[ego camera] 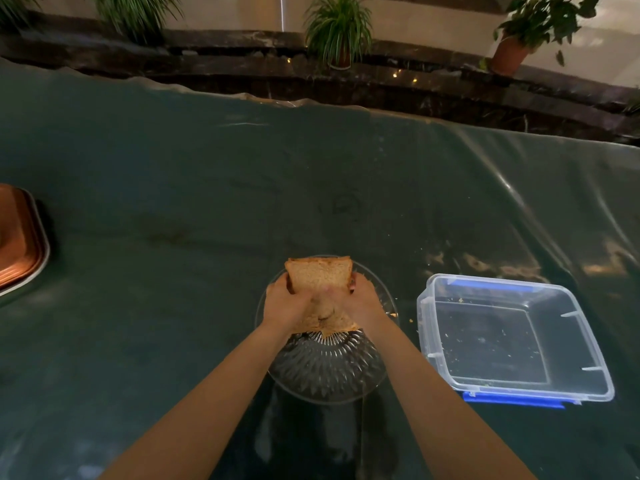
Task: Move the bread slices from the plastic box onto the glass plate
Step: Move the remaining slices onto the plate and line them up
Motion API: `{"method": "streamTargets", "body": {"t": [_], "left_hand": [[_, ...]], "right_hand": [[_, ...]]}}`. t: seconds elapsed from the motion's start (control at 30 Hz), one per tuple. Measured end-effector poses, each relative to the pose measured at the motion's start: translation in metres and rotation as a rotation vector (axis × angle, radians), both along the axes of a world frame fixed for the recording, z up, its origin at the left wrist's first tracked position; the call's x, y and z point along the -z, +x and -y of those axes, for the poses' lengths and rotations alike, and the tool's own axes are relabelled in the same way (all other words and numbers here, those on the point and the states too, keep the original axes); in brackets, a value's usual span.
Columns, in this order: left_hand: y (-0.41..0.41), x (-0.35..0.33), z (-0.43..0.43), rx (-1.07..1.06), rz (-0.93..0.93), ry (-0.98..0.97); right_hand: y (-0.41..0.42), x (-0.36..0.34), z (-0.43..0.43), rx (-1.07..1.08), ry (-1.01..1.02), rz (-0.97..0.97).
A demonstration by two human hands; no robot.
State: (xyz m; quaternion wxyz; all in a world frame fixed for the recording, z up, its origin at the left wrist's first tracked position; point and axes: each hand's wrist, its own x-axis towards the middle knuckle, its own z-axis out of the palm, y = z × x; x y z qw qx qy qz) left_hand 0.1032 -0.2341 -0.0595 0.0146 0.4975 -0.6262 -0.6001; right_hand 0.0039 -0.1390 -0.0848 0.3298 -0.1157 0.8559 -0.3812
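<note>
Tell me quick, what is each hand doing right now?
Left hand: closed on the left side of the bread slices, over the glass plate.
Right hand: closed on the right side of the same bread.

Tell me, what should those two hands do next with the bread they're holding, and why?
Probably lower the bread slices and let go. The left hand and right hand hold them from both sides, right over the glass plate. The plastic box beside it holds only crumbs, so setting these down looks like the last step.
</note>
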Motion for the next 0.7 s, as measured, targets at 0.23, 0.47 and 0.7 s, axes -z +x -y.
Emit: {"method": "streamTargets", "body": {"t": [0.23, 0.47, 0.7], "left_hand": [[-0.004, 0.006, 0.006, 0.038, -0.028, -0.061], [-0.014, 0.005, 0.012, 0.062, -0.065, -0.139], [-0.016, 0.005, 0.014, 0.08, -0.052, -0.118]], "right_hand": [[0.005, 0.002, -0.003, 0.154, -0.119, 0.028], [0.002, -0.001, 0.004, 0.222, -0.167, -0.042], [0.001, 0.001, 0.005, 0.187, -0.106, -0.079]]}}
